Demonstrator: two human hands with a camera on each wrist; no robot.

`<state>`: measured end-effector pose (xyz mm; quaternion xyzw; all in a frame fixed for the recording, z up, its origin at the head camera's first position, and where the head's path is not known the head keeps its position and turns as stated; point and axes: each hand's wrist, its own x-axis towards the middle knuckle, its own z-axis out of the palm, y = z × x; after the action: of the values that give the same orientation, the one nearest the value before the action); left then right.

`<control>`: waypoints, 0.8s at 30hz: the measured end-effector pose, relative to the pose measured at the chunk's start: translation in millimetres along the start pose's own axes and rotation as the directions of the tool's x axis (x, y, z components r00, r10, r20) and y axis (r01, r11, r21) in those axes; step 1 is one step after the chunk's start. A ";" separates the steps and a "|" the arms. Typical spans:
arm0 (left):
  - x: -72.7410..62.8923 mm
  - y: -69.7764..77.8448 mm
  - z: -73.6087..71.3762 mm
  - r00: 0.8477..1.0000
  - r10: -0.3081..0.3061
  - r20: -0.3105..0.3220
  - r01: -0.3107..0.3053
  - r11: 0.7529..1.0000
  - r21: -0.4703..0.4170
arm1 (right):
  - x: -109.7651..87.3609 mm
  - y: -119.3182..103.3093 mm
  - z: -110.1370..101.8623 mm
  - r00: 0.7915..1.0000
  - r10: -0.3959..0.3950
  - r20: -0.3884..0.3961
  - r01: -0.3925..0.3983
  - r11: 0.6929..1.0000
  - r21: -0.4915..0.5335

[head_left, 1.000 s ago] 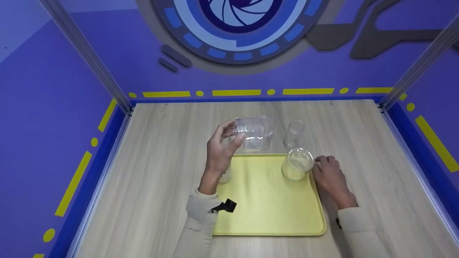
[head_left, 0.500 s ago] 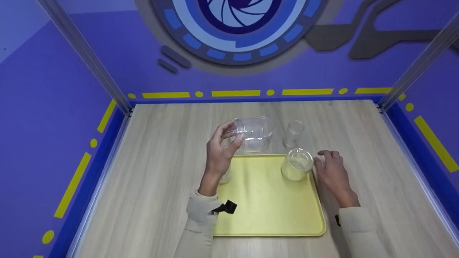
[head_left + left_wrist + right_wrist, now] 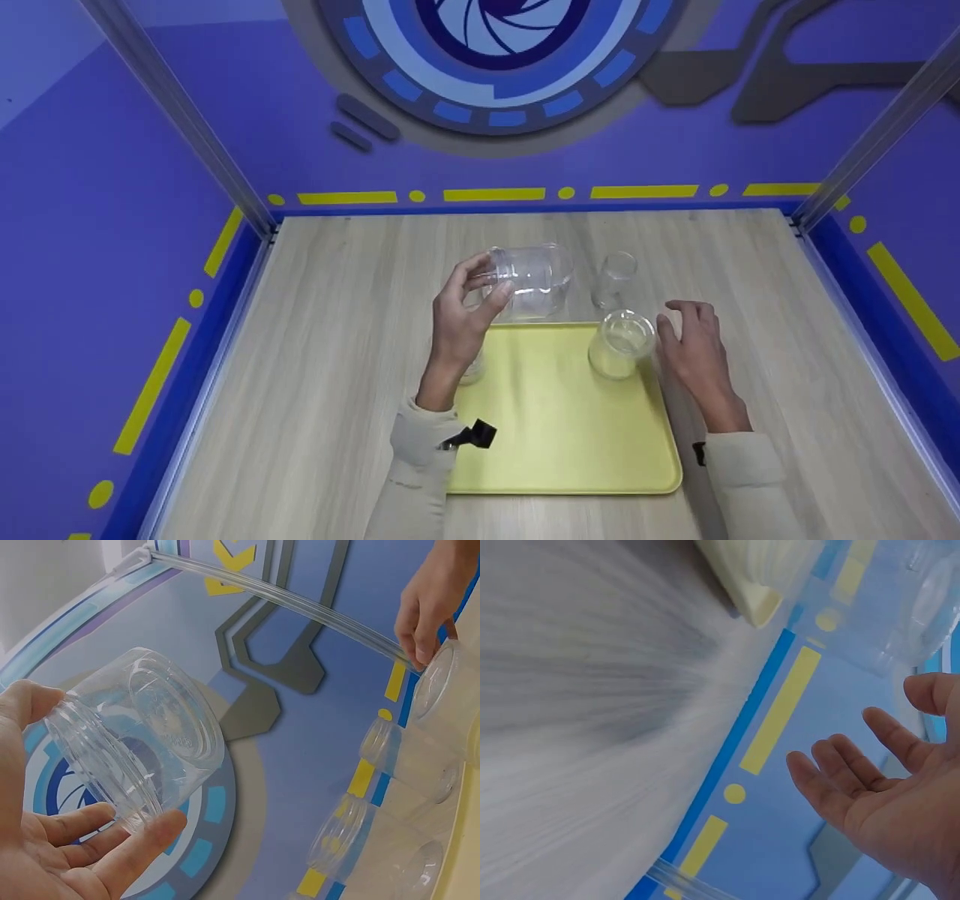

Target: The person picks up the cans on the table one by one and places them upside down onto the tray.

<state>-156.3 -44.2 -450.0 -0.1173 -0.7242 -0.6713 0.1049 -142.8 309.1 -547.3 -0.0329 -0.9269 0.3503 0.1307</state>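
Observation:
My left hand [image 3: 456,324] holds a clear plastic jar [image 3: 536,270] by its threaded neck, thumb on one side and fingers on the other. The jar lies sideways in the air above the tray's far edge, its base turned to the right. In the left wrist view the jar [image 3: 161,716] is see-through, with nothing visible inside. Another clear jar [image 3: 621,351] stands at the far right corner of the yellow tray [image 3: 562,442]. Just right of it is my right hand [image 3: 697,349], with loosely bent, separated fingers around nothing. The right wrist view shows its palm [image 3: 900,817] bare.
A small narrow clear jar [image 3: 616,281] stands on the wooden table [image 3: 337,337] behind the tray. Beneath my left hand, a further clear container [image 3: 474,369] is partly hidden at the tray's left. Patterned panels [image 3: 360,169] wall the table at the back and sides.
My right hand has come away from the jar at the tray's corner, shifting slightly forward and to the right as its fingers loosened. The left hand and its jar have stayed nearly still.

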 end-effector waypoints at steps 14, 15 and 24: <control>-1.7 0.1 1.6 1.000 -0.001 0.007 0.001 1.000 0.007 | 2.5 -20.3 0.4 0.990 -0.118 -0.079 0.125 0.989 0.085; -1.6 0.0 1.8 1.000 0.002 0.009 -0.002 1.000 0.006 | 2.5 -22.1 0.2 0.988 -0.129 -0.083 0.136 0.987 0.090; -1.3 -0.8 2.2 1.000 0.018 0.018 -0.018 1.000 0.006 | 2.6 -41.3 1.3 0.969 -0.209 -0.130 0.226 0.964 0.141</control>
<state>-155.3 -42.1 -451.2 -0.1296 -0.7261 -0.6671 0.1050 -144.4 277.6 -520.5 0.0595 -0.8859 0.4023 0.2233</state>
